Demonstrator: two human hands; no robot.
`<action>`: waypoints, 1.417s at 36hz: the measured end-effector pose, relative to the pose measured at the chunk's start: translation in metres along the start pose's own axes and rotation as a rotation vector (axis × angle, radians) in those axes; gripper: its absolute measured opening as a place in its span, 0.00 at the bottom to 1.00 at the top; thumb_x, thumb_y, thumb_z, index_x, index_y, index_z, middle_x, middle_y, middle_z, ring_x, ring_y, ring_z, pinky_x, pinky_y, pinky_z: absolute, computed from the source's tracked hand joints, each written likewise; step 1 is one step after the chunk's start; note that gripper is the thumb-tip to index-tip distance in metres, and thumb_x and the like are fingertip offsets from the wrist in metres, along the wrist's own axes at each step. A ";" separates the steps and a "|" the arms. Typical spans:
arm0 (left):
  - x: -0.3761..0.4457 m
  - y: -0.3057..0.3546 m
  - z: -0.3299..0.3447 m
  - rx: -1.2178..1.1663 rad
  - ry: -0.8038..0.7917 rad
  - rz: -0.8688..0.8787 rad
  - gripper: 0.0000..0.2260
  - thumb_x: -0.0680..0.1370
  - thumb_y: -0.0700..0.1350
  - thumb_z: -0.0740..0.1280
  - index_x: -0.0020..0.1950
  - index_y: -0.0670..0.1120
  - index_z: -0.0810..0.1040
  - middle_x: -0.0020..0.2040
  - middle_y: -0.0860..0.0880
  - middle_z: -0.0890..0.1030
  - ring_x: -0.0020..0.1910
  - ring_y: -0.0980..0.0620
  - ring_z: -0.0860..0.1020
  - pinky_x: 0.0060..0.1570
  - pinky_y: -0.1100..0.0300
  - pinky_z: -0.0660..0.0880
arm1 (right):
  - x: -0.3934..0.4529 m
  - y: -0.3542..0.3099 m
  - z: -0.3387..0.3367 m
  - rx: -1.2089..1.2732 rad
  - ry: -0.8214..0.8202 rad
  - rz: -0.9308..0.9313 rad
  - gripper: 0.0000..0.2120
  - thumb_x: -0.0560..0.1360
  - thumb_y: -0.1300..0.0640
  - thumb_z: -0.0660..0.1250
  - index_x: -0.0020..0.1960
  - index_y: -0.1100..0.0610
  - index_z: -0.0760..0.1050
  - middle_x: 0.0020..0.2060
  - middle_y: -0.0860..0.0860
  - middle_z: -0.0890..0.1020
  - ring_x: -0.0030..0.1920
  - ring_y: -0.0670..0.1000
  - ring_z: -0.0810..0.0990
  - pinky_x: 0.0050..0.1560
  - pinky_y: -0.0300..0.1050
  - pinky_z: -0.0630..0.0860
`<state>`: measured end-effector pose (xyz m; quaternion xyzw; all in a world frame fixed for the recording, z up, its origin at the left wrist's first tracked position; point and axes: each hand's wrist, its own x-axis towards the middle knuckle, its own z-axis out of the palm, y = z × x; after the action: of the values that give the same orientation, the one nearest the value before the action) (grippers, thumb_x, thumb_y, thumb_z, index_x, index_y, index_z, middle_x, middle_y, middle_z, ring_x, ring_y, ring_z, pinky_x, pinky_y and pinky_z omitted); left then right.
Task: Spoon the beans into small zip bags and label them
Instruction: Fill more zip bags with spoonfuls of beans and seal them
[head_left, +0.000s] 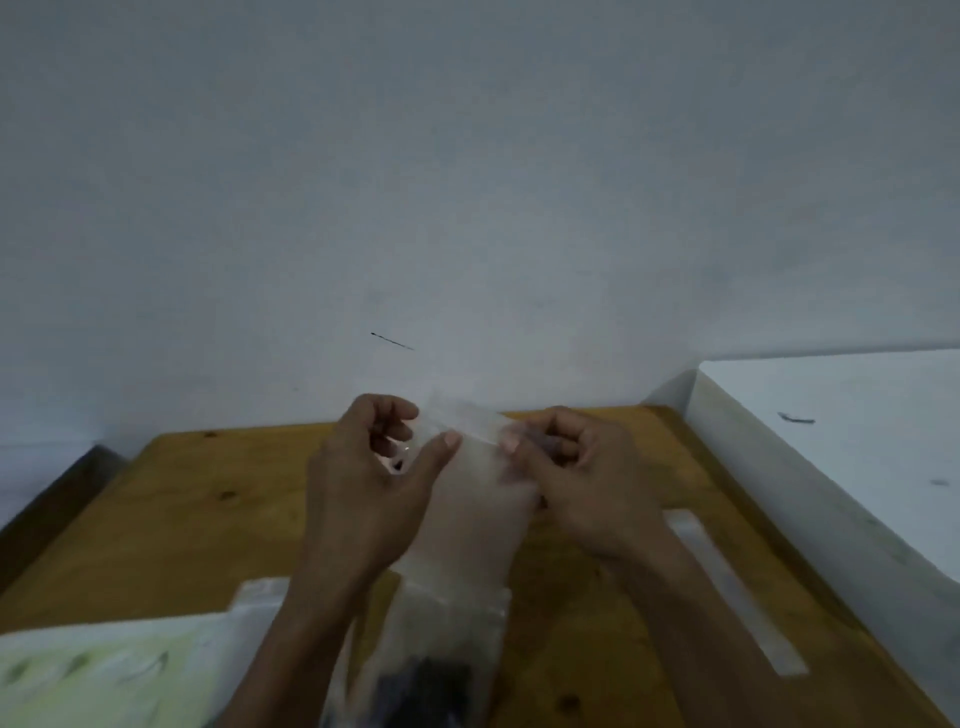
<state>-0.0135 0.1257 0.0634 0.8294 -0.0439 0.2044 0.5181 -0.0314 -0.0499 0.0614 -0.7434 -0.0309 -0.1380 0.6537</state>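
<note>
Small see-through plastic zip bag (470, 467), held up in the air over the table, between the two hands. Top edge of the bag up by the fingertips, long body hanging down toward the wrists. Too blurry to tell whether the zip is open or closed.

Left hand (363, 478) on the left side of the bag, thumb pressed on the front near the top, other fingers curled behind, pinching the plastic. Right hand (576, 478) on the right side, thumb tip on the top corner, fingers curled in, pinching that corner too. Thumb tips close together, with a strip of bag between them.

Below the wrists, another clear plastic bag (431, 670) with a dark heap inside, maybe the beans, too blurry to be sure. Lying on the table between the forearms.

Left of the left forearm, a white plastic bag with green marks (104, 670), flat on the table. Right of the right forearm, a long thin see-through strip (737, 592), lying flat and well apart from the hands.

Under everything, a brown wooden table (208, 519). Beyond the fingertips, a plain grey-white wall (467, 182) with a short dark mark on it. Far to the right, a white slab-like surface (841, 415).
</note>
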 end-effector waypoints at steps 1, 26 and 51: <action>-0.002 0.001 -0.008 0.038 0.087 0.019 0.13 0.70 0.56 0.75 0.47 0.52 0.77 0.40 0.54 0.79 0.40 0.56 0.77 0.35 0.61 0.75 | 0.000 -0.002 0.011 -0.032 0.023 -0.038 0.04 0.77 0.55 0.72 0.44 0.54 0.81 0.37 0.49 0.86 0.38 0.46 0.85 0.34 0.42 0.80; -0.004 -0.021 -0.063 -0.068 -0.084 -0.037 0.11 0.80 0.46 0.63 0.40 0.43 0.79 0.38 0.47 0.81 0.42 0.49 0.81 0.46 0.42 0.80 | 0.002 -0.003 0.094 -0.269 -0.166 -0.288 0.03 0.77 0.55 0.70 0.46 0.52 0.83 0.39 0.42 0.84 0.44 0.40 0.82 0.43 0.31 0.78; -0.005 -0.009 -0.071 0.308 -0.181 0.122 0.17 0.66 0.66 0.72 0.44 0.56 0.75 0.41 0.58 0.78 0.41 0.59 0.76 0.40 0.58 0.78 | 0.014 0.000 0.078 -0.365 -0.329 -0.226 0.18 0.73 0.65 0.69 0.59 0.50 0.84 0.52 0.45 0.86 0.50 0.41 0.84 0.51 0.38 0.81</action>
<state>-0.0368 0.1914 0.0810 0.9096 -0.1087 0.1645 0.3656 -0.0048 0.0250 0.0567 -0.8534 -0.1938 -0.0906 0.4754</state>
